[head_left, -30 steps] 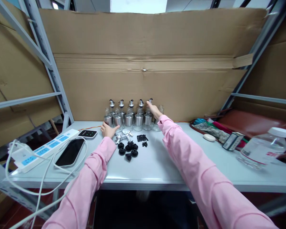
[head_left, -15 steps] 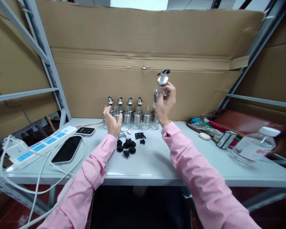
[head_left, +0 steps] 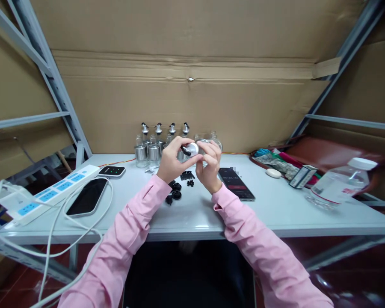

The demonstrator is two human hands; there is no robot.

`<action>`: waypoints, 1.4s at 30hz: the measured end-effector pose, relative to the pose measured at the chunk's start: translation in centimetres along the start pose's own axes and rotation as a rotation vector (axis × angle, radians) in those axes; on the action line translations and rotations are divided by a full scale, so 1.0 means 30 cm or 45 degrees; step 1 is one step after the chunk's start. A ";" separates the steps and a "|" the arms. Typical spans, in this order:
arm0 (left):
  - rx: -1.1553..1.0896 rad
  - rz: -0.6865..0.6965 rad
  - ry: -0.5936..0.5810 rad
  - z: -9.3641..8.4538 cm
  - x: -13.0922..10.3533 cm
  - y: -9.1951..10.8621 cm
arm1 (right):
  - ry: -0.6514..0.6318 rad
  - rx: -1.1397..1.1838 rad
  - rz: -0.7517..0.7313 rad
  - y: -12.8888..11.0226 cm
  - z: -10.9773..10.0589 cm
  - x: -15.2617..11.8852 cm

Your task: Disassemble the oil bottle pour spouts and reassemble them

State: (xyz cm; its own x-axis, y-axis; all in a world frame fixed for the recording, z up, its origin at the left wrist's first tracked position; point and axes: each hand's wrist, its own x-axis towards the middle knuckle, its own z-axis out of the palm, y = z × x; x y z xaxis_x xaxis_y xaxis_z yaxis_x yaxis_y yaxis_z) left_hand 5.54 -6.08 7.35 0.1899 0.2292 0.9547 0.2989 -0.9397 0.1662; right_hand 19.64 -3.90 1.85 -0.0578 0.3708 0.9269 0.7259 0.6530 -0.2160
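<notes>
Pink sleeves (head_left: 125, 226) reach over the pale tabletop (head_left: 276, 209) in the head view. Just above it, the two hands hold one silver-topped bottle (head_left: 193, 149) between them. The left hand (head_left: 174, 160) is nearly closed, with its thumb and fingers pinching near the silver top. The right hand (head_left: 210, 164) has its fingers bent around the other side. The bottle is tipped, and its black spout (head_left: 186, 151) is right by the left fingers. Behind the hands, glass bottles (head_left: 141, 153) stand near the cardboard wall (head_left: 192, 107). Black round parts (head_left: 176, 193) lie below the left hand. A dark phone (head_left: 237, 185) lies near the right wrist.
</notes>
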 end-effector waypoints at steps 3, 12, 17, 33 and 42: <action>0.018 -0.025 0.072 0.006 -0.002 -0.001 | -0.062 0.001 -0.010 0.015 0.003 -0.003; -0.301 -0.445 0.300 0.076 -0.032 -0.026 | 0.066 0.039 0.166 0.031 0.037 0.005; -0.464 -0.519 0.436 0.156 0.022 0.017 | -0.003 0.053 0.317 0.055 0.048 -0.014; -0.680 -0.589 0.038 0.070 0.034 -0.031 | -0.052 0.079 0.112 0.091 0.064 -0.011; -0.945 -0.611 -0.114 0.053 0.019 -0.070 | -0.251 0.299 0.141 0.068 0.045 -0.003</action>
State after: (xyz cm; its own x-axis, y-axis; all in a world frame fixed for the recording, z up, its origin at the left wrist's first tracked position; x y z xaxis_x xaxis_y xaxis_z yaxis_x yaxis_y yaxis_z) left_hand 6.52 -3.58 7.16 0.2818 0.6304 0.7233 -0.3126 -0.6524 0.6904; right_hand 20.18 -1.71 0.91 -0.1357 0.5538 0.8215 0.5587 0.7276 -0.3981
